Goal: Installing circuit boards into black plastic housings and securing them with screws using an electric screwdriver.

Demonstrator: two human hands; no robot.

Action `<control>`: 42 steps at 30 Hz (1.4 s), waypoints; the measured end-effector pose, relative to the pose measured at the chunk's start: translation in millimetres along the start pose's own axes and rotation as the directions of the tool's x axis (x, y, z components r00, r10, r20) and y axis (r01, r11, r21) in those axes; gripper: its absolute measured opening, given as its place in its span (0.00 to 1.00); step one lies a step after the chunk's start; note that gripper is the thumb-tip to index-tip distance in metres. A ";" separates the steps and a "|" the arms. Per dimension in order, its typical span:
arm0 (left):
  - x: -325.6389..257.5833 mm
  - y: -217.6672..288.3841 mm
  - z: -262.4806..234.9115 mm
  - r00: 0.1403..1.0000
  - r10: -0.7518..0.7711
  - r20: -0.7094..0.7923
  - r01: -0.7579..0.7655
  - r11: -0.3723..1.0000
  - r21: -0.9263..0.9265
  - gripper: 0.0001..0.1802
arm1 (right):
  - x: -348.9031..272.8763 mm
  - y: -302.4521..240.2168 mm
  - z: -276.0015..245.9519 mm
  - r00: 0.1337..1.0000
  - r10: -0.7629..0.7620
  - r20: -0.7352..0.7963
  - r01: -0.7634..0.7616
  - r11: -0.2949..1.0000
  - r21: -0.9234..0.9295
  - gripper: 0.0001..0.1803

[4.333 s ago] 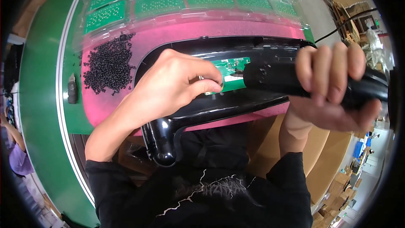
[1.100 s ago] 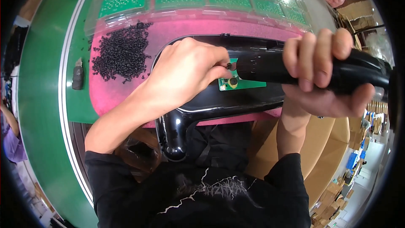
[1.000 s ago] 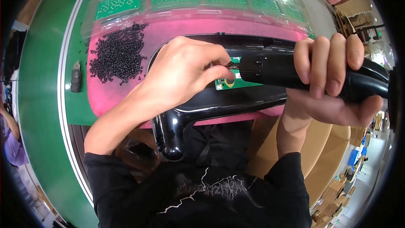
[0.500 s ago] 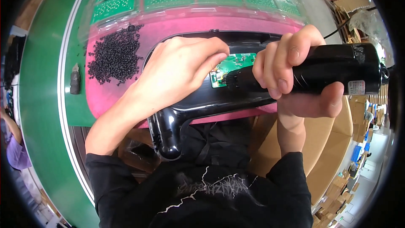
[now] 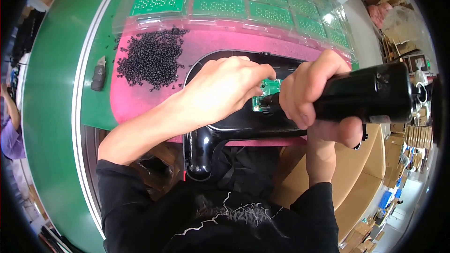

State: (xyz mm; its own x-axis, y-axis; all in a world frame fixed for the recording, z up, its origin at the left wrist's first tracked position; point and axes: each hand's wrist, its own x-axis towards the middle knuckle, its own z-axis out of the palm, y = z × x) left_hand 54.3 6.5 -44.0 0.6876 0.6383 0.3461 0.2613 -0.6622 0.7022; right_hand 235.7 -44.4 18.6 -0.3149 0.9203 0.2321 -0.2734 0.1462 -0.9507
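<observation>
A black electric screwdriver (image 5: 370, 94) lies nearly level in my right hand (image 5: 311, 96), whose fingers wrap round its front part. Its dark nose points left, over a small green circuit board (image 5: 271, 86). That board sits inside a glossy black plastic housing (image 5: 200, 152) with a rounded arm at its near left. My left hand (image 5: 229, 82) reaches across the housing, thumb and fingers pinched together at the board's left edge. Whatever is between those fingertips is hidden. The screwdriver's tip is also hard to see.
A heap of small black screws (image 5: 152, 58) rests on the pink mat (image 5: 126, 105). Behind are clear trays of green circuit boards (image 5: 218, 7). A short dark-handled blade (image 5: 98, 77) lies at left. A cardboard box (image 5: 300, 173) stands near right. Another person's purple sleeve (image 5: 11, 138) shows far left.
The whole view has shifted, so the mat, screws and housing appear farther right and lower. Both hands stay at the board, and the screwdriver remains in my right hand.
</observation>
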 end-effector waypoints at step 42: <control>16.9 -13.9 -8.6 0.991 -0.117 -0.069 0.135 0.922 0.363 0.14 | -21.1 1.7 -69.0 0.932 -0.279 -0.232 0.220 0.943 -0.249 0.35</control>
State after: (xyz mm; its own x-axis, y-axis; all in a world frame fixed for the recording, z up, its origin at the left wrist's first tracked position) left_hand 56.5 29.9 -42.5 0.6034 0.7374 0.3035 0.5793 -0.6670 0.4686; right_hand 304.6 -38.5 -2.1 -0.0059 0.9011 0.4335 -0.1009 0.4307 -0.8968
